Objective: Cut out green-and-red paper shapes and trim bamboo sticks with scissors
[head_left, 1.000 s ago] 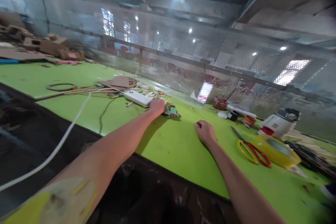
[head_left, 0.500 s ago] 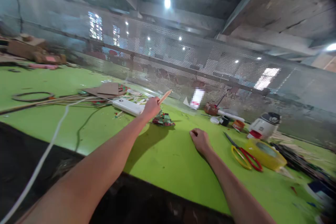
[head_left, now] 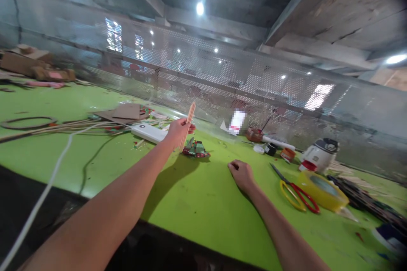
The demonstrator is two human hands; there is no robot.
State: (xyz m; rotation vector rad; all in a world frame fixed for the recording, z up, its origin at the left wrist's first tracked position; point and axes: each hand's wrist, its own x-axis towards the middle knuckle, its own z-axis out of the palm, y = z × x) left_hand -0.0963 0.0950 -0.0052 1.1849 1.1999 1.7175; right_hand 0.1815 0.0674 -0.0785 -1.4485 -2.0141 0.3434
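Note:
My left hand is closed around a bundle of thin wooden sticks, held almost upright above the table. Just below and right of it lies a small green and red decorated model whose exact kind I cannot make out. A white power bank-like box with a cable sits to the left of that hand. My right hand rests on the green table, its fingers curled in a loose fist with nothing showing in them. Scissors with one yellow and one red handle lie to its right.
A roll of yellow tape and a white and black container stand at the right. Small paint jars are near the perforated screen. Long sticks, brown cardboard pieces and a white cable occupy the left.
My left hand has moved slightly left and turned, so the sticks now point more upright than slanting right. My right hand stays on the table. The view has shifted a little.

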